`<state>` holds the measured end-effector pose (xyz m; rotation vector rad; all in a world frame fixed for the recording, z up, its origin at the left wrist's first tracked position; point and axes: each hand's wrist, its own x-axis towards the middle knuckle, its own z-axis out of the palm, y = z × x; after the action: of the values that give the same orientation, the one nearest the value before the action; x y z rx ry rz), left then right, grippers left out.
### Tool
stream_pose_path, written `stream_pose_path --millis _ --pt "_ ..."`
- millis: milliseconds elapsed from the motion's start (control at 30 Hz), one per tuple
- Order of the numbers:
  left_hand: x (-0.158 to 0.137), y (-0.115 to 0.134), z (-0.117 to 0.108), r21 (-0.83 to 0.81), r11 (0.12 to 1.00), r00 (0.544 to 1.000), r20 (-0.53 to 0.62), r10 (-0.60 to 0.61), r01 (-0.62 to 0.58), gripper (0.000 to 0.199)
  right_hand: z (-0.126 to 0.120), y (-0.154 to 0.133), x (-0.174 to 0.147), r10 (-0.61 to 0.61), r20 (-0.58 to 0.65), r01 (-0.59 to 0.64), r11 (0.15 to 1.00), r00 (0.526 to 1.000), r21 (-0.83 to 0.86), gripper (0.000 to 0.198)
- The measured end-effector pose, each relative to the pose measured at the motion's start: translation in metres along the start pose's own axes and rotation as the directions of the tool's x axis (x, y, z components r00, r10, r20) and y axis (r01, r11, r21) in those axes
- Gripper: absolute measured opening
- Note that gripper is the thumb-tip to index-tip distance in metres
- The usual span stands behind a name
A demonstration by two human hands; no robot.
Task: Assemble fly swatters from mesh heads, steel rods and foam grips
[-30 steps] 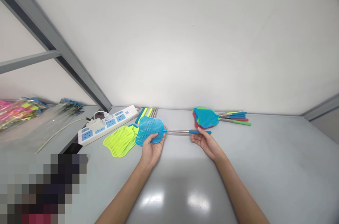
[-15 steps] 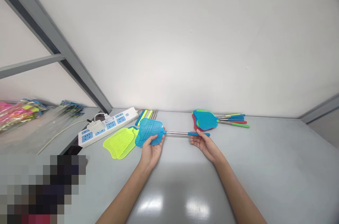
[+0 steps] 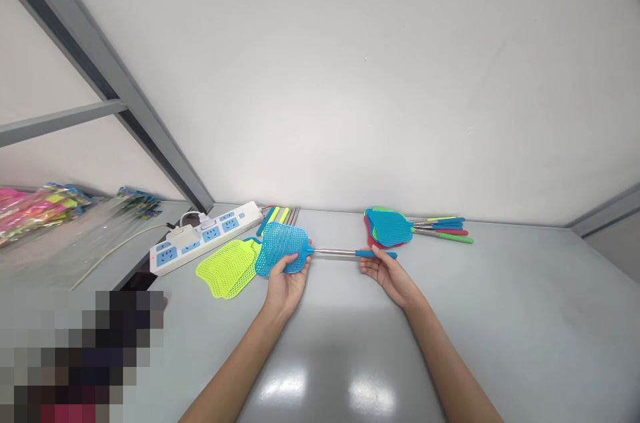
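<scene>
A blue fly swatter (image 3: 283, 244) with a metal shaft and blue handle is held level above the table between both hands. My left hand (image 3: 287, 283) grips the lower part of its perforated head, thumb on top. My right hand (image 3: 387, 271) holds the blue handle between thumb and fingers. Yellow-green swatter heads (image 3: 229, 269) lie beside my left hand, partly under the blue head. Behind them are loose handles with metal shafts (image 3: 281, 216), partly hidden. A pile of assembled fly swatters (image 3: 391, 228) in blue, red and green lies beyond my right hand, handles pointing right.
A white power strip (image 3: 205, 239) with plugs and a cable sits at the left. Clear plastic bags (image 3: 100, 229) and colourful packaged items (image 3: 37, 213) lie farther left. A wall (image 3: 350, 76) rises behind the grey table (image 3: 515, 316). A blurred-out area covers the lower left.
The view has shifted very slightly. Both hands keep the same hold on the blue fly swatter, and nothing else has visibly moved.
</scene>
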<state>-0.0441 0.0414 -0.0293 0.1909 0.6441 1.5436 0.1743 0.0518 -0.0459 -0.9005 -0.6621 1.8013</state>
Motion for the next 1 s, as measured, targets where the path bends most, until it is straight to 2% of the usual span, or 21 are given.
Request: stream_pose_path --millis 700,1000 --pt "-0.0023 -0.0011 0.0026 0.006 1.0 0.999 0.031 -0.017 0.017 0.042 0.0004 -0.0005 -0.0013 0.0 -0.011 0.0 1.0 1.0 0.016 0.026" --pt "-0.0007 -0.0034 0.004 0.016 1.0 1.0 -0.017 0.012 -0.012 0.043 0.002 -0.0009 -0.001 0.015 -0.041 -0.014 1.0 0.999 0.019 0.027"
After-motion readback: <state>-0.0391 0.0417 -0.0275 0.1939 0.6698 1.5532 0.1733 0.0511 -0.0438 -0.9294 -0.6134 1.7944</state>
